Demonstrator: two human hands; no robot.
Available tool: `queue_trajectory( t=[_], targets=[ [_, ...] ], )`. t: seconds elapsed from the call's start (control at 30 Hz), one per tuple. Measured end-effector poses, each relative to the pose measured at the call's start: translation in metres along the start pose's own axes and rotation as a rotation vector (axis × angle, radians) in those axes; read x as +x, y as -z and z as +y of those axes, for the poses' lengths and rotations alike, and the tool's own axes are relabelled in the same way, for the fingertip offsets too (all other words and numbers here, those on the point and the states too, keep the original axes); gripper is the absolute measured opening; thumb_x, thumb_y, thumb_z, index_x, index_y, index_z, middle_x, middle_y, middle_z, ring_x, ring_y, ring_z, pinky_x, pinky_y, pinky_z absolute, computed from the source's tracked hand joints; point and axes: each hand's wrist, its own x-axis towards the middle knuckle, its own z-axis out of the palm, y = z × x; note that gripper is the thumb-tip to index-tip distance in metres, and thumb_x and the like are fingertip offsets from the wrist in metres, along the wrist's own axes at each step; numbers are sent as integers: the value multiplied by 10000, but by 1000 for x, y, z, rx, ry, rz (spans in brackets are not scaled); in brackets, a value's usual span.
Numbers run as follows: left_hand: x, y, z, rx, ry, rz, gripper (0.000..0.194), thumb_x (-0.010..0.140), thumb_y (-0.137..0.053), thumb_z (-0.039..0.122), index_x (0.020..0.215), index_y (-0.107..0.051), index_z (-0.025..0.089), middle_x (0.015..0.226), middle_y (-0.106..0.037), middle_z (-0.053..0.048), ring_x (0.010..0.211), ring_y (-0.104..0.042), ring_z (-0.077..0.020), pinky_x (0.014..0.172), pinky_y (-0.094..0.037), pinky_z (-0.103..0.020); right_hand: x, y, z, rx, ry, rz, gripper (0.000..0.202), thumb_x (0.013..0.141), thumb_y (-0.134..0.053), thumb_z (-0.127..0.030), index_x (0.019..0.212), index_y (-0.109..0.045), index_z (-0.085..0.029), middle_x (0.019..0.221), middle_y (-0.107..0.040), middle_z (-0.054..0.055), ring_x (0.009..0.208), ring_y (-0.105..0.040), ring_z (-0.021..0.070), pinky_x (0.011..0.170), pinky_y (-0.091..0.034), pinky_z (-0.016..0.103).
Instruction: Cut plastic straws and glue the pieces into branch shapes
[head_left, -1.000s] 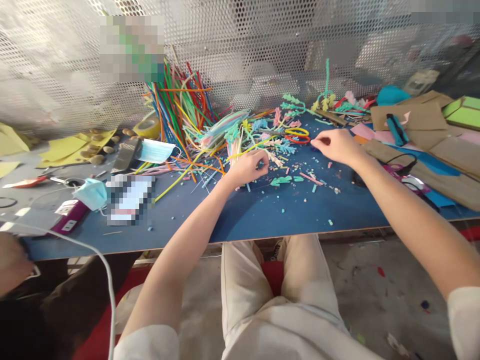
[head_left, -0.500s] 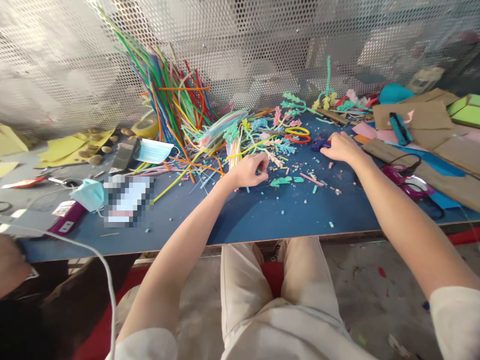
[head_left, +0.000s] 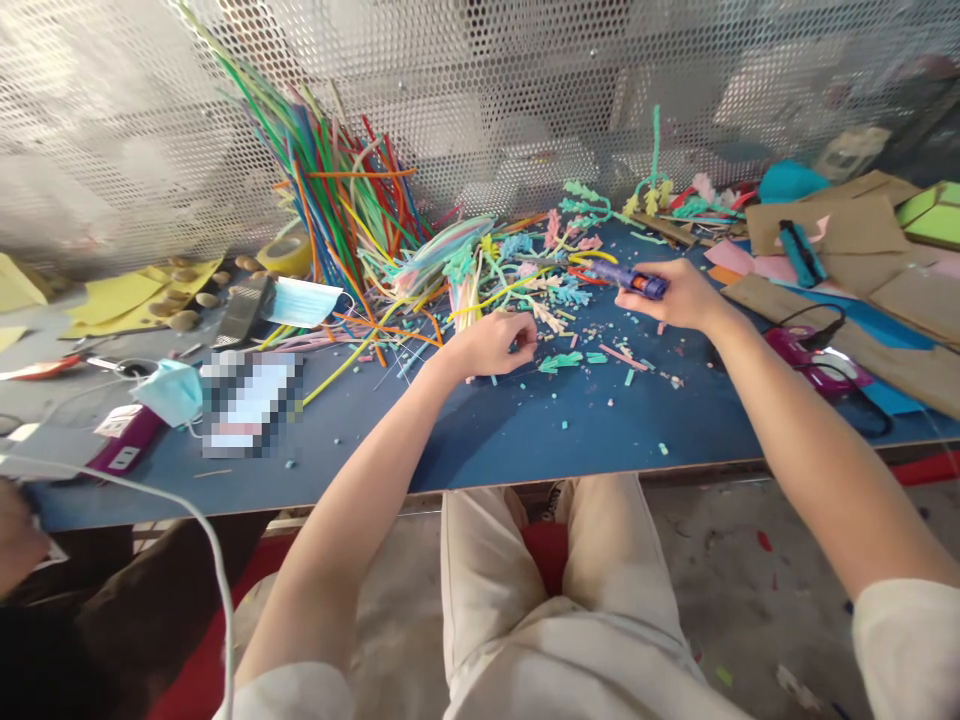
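Note:
My right hand (head_left: 679, 295) is closed around a dark purple hand tool (head_left: 637, 281) with a bit of orange on it, its narrower end pointing left above the table; its exact kind is unclear. My left hand (head_left: 499, 345) is curled, thumb and fingers meeting in a ring, low over the table; anything in its grip is too small or hidden. Just behind it stands a bunch of pale fuzzy stems (head_left: 469, 295). Green pipe cleaner pieces (head_left: 561, 362) lie right of the left hand, among scattered pastel clippings (head_left: 607, 345).
A tall heap of coloured pipe cleaners (head_left: 330, 190) leans on the perforated metal panel (head_left: 540, 90). Face masks (head_left: 307, 301), a blurred phone (head_left: 251, 405) and yellow tape (head_left: 285, 256) lie left. Cardboard (head_left: 825, 230) and a magenta device (head_left: 817, 360) with a cable lie right. Another person's hand (head_left: 19, 540) shows far left.
My right hand has lifted the purple tool off the table and turned it leftward. My left hand stays nearly in place.

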Motion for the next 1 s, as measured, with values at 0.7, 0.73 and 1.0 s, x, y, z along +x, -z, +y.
queue_trajectory(
  t=[0.7,0.73,1.0],
  targets=[
    [5,10,19,-56,-110,188,300,1078,-575,396,932,-718,177,837,-727,-53,743,-651,-150,762,-477,-278,-3,-9,0,188,130,38,401,895,-736,-589,786,-791,-207,518,-625,16,517,-605,181,500,-417,309],
    [6,10,23,-81,-100,250,299,1082,-579,407,948,-713,176,841,-723,-51,742,-653,-145,771,-487,-279,-2,-9,0,186,123,35,406,899,-735,-593,777,-786,-210,511,-619,16,512,-598,181,503,-417,312],
    [9,33,84,-444,-1,466,401,1058,-618,581,980,-697,196,737,-642,8,557,-528,-82,537,-383,-236,3,-12,7,155,117,46,459,893,-713,-621,736,-778,-195,521,-623,32,567,-634,205,581,-454,323]
  ],
)
